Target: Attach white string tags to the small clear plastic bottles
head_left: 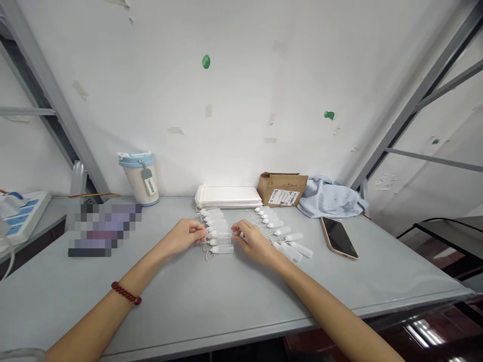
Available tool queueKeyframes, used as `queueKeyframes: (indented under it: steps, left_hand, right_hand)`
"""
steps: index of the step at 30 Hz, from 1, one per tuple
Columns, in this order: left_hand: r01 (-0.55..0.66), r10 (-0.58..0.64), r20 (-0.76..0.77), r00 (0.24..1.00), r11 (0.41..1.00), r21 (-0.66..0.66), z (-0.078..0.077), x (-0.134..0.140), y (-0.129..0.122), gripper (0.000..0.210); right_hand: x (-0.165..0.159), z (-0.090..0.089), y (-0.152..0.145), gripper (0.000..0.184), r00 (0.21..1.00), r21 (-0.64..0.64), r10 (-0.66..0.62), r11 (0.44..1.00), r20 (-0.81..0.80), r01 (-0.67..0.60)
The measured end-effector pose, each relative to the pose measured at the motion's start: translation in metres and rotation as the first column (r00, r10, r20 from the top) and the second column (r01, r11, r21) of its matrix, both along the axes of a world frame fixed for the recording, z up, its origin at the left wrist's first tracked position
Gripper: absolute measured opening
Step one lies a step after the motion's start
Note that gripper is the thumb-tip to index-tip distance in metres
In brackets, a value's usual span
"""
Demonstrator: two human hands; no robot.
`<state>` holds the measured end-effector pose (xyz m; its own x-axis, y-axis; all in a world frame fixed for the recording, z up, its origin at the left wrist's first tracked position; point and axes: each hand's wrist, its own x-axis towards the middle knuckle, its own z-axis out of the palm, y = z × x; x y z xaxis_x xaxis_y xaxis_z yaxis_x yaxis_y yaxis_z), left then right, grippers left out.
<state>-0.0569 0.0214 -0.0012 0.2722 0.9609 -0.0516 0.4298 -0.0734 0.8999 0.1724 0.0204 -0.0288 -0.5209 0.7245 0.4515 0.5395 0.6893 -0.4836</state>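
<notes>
A row of small translucent plastic bottles (pixel 222 249) lies on its side on the table, with white caps and thin white loops pointing left. My left hand (pixel 185 234) pinches the cap end of one bottle (pixel 221 234) in this row. At the base end of that bottle, the thumb and fingers of my right hand (pixel 251 240) are closed together. A second, slanting group of the same bottles (pixel 282 231) lies to the right, partly hidden behind my right hand.
White flat packs (pixel 230 196) and an opened cardboard box (pixel 283 190) stand against the wall, beside a bunched blue cloth (pixel 328 197). At right lies a phone (pixel 338 238). A tumbler (pixel 139 178) stands back left, near a pixelated item (pixel 105 229) and a power strip (pixel 24 218).
</notes>
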Motion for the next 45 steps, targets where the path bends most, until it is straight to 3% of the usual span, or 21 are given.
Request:
queueKeyframes:
  steps: [9, 16, 21, 24, 28, 33, 45]
  left_hand:
    - [-0.076, 0.074, -0.04, 0.996, 0.995, -0.057, -0.002, 0.0, 0.002, 0.029]
    - [-0.161, 0.205, -0.197, 0.959, 0.962, 0.218, 0.004, 0.004, -0.005, 0.026]
    - [-0.071, 0.204, -0.304, 0.931, 0.915, 0.396, 0.004, 0.009, -0.011, 0.028]
    - [-0.063, 0.197, -0.292, 0.936, 0.91, 0.41, 0.007, 0.01, -0.015, 0.033]
    - [-0.001, 0.147, -0.392, 0.908, 0.937, 0.35, 0.01, 0.005, -0.015, 0.039]
    - [0.013, 0.173, -0.436, 0.883, 0.92, 0.392, 0.008, 0.003, -0.013, 0.041]
    - [0.076, 0.135, -0.505, 0.852, 0.924, 0.376, -0.005, 0.014, -0.015, 0.041]
  right_hand:
    - [-0.001, -0.003, 0.0, 0.017, 0.999, -0.008, 0.047, 0.999, 0.018, -0.047]
    - [0.012, 0.013, 0.003, 0.02, 0.998, 0.071, -0.018, 0.997, 0.065, 0.013]
    - [0.035, 0.033, 0.008, 0.02, 0.976, 0.064, -0.16, 0.986, 0.15, 0.152]
    - [0.052, 0.046, 0.012, 0.02, 0.928, 0.048, -0.304, 0.953, 0.216, 0.301]
    - [0.078, 0.052, 0.021, 0.022, 0.788, 0.056, -0.47, 0.87, 0.398, 0.491]
    - [0.101, 0.049, 0.028, 0.031, 0.709, -0.076, -0.452, 0.813, 0.541, 0.577]
    - [0.099, 0.043, 0.029, 0.037, 0.695, -0.139, -0.377, 0.814, 0.613, 0.565]
